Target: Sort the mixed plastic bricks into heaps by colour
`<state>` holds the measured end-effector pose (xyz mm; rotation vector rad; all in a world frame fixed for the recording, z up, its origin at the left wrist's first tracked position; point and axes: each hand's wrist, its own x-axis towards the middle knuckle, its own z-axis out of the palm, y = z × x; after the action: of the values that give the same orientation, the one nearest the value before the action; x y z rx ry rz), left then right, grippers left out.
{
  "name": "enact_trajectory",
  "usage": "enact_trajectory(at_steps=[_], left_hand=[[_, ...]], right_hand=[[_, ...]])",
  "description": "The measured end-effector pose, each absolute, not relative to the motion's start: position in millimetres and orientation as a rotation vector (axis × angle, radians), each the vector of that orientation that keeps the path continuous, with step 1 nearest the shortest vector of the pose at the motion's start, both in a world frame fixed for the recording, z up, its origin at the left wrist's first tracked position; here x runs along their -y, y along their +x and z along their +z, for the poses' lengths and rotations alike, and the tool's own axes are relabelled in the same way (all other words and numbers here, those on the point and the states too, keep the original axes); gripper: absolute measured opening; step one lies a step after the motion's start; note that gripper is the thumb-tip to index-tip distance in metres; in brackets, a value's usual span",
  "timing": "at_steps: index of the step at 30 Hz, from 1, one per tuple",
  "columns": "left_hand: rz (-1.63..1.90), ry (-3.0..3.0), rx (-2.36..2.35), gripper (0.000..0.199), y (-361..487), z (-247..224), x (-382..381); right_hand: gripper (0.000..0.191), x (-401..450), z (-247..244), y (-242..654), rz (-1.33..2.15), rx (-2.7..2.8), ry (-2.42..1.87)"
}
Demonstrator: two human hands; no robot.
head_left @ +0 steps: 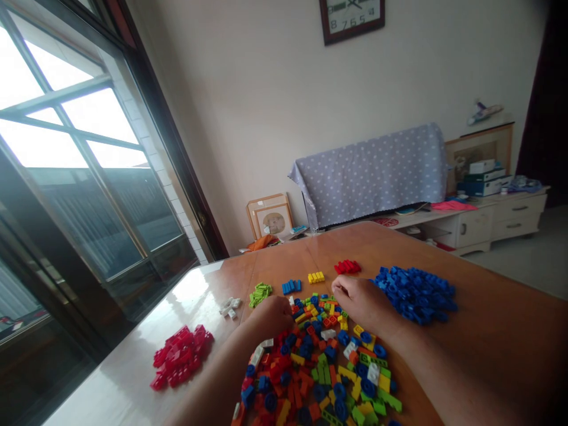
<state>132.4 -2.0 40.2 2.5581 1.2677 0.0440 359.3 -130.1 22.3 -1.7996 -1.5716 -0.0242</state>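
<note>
A large heap of mixed building bricks (306,378) in several colours lies in front of me on the table. My left hand (276,315) is at the heap's far left edge, closed, its fingertips turned down and hidden. Over the heap's far right edge is my right hand (360,297), its fingers curled in; whatever they may hold is hidden. Beyond the hands are small groups of white bricks (229,307), lime green bricks (260,294), blue bricks (291,287), yellow bricks (316,277) and red bricks (347,267).
A pile of blue bricks (415,294) lies right of my right hand. Left of my left forearm is a pile of pinkish-red bricks (181,357). Past the brown table (501,331) stands a white cabinet (477,228) and a cloth-covered object (373,174).
</note>
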Motion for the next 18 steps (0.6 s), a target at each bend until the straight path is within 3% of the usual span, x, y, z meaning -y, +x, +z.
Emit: enact_trajectory(at_steps=[18], left_hand=[[0.290, 2.204, -1.684, 0.022, 160.7, 31.4, -73.7]], right_hand=[[0.020, 128.5, 20.6, 359.6, -0.007, 1.637, -1.745]])
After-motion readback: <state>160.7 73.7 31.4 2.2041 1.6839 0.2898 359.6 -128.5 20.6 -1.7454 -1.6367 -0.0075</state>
